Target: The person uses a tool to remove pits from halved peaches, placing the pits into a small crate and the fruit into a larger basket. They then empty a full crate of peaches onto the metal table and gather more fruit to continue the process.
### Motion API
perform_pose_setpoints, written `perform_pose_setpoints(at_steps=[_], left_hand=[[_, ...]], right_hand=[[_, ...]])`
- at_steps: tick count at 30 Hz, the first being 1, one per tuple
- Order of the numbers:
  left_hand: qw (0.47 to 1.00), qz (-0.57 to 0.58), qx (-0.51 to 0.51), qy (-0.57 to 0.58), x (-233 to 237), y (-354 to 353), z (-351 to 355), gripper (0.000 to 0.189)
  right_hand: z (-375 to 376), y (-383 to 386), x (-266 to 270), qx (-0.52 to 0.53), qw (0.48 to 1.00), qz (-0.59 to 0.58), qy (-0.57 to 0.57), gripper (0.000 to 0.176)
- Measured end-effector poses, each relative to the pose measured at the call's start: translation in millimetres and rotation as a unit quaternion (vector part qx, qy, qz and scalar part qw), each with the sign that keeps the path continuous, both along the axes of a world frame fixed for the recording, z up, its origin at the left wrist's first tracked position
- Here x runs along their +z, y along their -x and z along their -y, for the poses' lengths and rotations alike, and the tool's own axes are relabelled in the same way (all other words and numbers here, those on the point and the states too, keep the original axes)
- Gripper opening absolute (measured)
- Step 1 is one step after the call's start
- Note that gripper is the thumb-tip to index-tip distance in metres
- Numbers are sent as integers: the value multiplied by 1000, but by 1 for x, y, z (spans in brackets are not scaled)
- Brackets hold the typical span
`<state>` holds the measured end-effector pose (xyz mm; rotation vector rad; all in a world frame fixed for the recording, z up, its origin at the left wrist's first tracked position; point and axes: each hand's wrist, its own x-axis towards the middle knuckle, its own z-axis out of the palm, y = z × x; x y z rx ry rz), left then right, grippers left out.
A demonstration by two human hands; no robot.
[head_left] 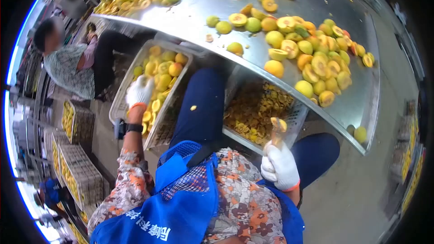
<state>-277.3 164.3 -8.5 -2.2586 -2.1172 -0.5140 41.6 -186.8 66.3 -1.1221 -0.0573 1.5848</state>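
Note:
My left hand (140, 91), in a white glove, is over the left side of a pale plastic crate (118, 101) of whole and halved yellow-green fruit (163, 81). Its fingers look apart, with nothing visible in them. My right hand (279, 167), also gloved, is closed around a short hand tool (276, 139), held upright. A yellow fruit piece (281, 125) shows at the tool's tip, whose exact shape is blurred. Behind that hand, a second crate (294, 119) under the table edge holds brownish-yellow fruit scraps (257, 113).
A metal table (181, 20) slants across the front, carrying heaps of whole and cut fruit (318, 58). At left sits another person (72, 70). Stacked fruit crates (83, 171) stand behind my left arm, more crates (407, 144) at far right. My knees are under the table edge.

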Motion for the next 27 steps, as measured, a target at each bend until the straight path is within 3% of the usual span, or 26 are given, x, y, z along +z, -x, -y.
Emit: perform_pose_setpoints(at_steps=[1, 2, 4, 5, 6, 8, 11, 13, 17, 20, 21, 23, 24, 25, 26, 27], left_hand=[[977, -195, 2, -80, 6, 5, 2, 32], [978, -193, -10, -81, 5, -8, -6, 32], [943, 26, -232, -235, 9, -50, -17, 32], [934, 111, -296, -166, 40, -100, 4, 32], [927, 104, -347, -98, 59, -136, 15, 37], [920, 69, -355, -149, 41, -199, 9, 41], [925, 5, -371, -80, 48, -268, -6, 51], [905, -79, -358, 216, 45, -295, -30, 53], [892, -139, -394, 175, 47, -301, -32, 53], [906, 86, -414, 23, 18, -282, -33, 41], [905, 85, -416, 25, 20, -278, -29, 41], [866, 199, -450, 88, 35, -270, -16, 41], [794, 385, -433, 184, 45, -264, -1, 41], [682, 551, -396, 274, 52, -255, 18, 41], [573, 642, -407, 306, 52, -251, 33, 44], [571, 642, -406, 312, 54, -248, 50, 44]], right_hand=[[3, 0, -3, 3, 999, 26, 21, 7], [4, 0, -7, 7, 999, 30, 20, 9], [-1, 4, -14, -2, 999, 42, 17, 11], [-4, 5, -17, 2, 998, 55, 9, 12], [-6, 6, -22, 13, 997, 67, 21, 14], [-9, 9, -19, 15, 996, 82, 17, 14], [-6, 10, -22, 16, 995, 93, 19, 13], [-1, 11, -23, 2, 995, 95, 25, 13], [1, 11, -33, -4, 992, 117, 44, 16], [-3, 12, -35, -15, 991, 129, 39, 17], [-5, 11, -34, -12, 989, 144, 36, 18], [-10, 8, -32, -5, 986, 161, 37, 19], [-15, 6, -31, 2, 983, 179, 34, 22], [-18, 5, -31, 0, 983, 178, 36, 22], [-21, 5, -32, 6, 958, 287, 7, 26], [-25, 5, -30, 13, 920, 392, -20, 30]])
